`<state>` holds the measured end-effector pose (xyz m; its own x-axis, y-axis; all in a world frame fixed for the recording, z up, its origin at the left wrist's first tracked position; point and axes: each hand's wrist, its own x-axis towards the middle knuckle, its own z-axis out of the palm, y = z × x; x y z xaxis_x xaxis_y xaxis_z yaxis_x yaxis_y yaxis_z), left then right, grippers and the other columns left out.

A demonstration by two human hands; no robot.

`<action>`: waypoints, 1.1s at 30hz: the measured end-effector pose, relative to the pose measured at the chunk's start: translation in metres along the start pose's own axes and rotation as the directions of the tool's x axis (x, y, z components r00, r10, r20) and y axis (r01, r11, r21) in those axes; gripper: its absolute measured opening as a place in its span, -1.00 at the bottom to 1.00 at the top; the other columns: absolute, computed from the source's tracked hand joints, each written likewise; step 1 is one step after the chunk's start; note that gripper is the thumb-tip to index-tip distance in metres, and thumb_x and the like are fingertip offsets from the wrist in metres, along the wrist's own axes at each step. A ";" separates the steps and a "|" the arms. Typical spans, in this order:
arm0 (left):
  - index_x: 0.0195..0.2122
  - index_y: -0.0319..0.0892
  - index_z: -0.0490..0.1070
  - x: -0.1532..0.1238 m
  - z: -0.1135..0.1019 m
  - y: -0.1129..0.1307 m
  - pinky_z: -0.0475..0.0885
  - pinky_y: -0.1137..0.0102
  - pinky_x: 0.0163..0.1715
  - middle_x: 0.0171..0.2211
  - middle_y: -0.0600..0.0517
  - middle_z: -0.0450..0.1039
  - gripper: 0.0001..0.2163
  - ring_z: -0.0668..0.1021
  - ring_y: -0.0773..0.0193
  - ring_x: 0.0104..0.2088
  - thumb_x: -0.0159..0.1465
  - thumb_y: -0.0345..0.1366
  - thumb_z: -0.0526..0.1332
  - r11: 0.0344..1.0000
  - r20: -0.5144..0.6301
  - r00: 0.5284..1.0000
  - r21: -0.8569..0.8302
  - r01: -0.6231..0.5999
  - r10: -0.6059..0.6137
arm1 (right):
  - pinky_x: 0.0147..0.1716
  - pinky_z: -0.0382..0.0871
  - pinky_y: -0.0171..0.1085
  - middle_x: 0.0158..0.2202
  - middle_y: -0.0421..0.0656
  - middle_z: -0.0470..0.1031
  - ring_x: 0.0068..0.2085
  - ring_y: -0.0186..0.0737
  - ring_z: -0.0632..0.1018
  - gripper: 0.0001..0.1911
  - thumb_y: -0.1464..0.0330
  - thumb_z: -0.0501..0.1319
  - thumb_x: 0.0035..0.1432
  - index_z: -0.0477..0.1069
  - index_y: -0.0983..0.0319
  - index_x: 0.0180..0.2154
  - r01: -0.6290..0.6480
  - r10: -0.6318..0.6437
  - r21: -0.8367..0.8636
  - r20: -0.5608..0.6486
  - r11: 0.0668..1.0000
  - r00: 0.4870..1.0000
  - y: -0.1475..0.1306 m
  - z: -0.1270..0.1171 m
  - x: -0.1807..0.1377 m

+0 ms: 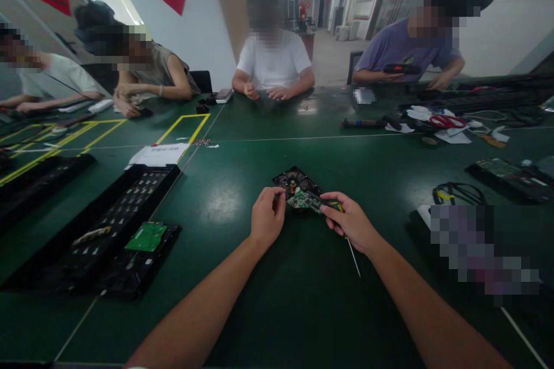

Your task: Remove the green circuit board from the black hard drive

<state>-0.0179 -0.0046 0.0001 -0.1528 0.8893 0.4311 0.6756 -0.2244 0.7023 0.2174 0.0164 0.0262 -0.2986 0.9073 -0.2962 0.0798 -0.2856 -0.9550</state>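
Observation:
A black hard drive [291, 176] lies on the green table in front of me, turned at an angle. Over its near side is a small green circuit board [305, 200], tilted. My right hand [350, 222] grips the board's right end between thumb and fingers. The same hand also keeps hold of a screwdriver [352, 255] with a yellow and black handle, its thin shaft pointing down towards me. At the drive's left corner, my left hand [267, 214] is closed in a pinch. Whatever is between those fingertips is too small or hidden to make out.
On the left stands a long black tray [168, 176] of small parts, beside another drive with a green board [147, 237]. Cables and papers [450, 124] lie at the back right, a drive [497, 170] nearer. Several people sit across the table.

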 end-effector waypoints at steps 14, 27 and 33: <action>-0.21 -0.11 0.47 -0.002 0.001 0.001 0.33 0.42 -0.35 -0.40 0.07 0.53 -0.78 0.54 0.29 -0.40 0.49 -0.16 0.10 0.997 0.156 0.987 0.071 0.033 -0.044 | -0.70 0.14 -0.42 -0.35 -0.16 0.58 -0.57 -0.39 0.39 -0.59 0.22 0.39 0.21 0.43 0.17 0.05 0.011 -0.022 -0.118 -0.093 0.993 0.995 0.012 -0.002 0.008; 0.10 -0.08 0.51 -0.004 0.003 0.001 0.44 0.39 -0.33 -0.29 0.02 0.63 -0.72 0.60 0.25 -0.38 0.47 -0.21 0.12 0.992 0.218 0.975 0.129 0.002 -0.031 | -0.67 0.08 -0.41 -0.50 -0.25 0.46 -0.59 -0.40 0.33 -0.65 0.24 0.34 0.24 0.47 0.19 0.03 -0.014 0.003 -0.100 -0.101 0.995 0.995 0.013 -0.005 0.009; 0.14 -0.07 0.54 -0.006 0.004 0.001 0.57 0.27 -0.06 0.00 -0.04 0.64 -0.69 0.67 0.16 -0.13 0.46 -0.22 0.13 0.988 0.317 0.945 0.102 -0.115 0.077 | -0.67 0.05 -0.41 -0.57 -0.30 0.38 -0.62 -0.40 0.30 -0.62 0.20 0.37 0.20 0.49 0.18 0.02 -0.003 -0.011 -0.102 -0.135 0.995 0.991 0.013 -0.004 0.008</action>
<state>-0.0130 -0.0081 -0.0039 0.1365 0.9497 0.2820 0.7584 -0.2833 0.5870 0.2193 0.0215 0.0113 -0.1685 0.9436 -0.2850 0.1774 -0.2554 -0.9504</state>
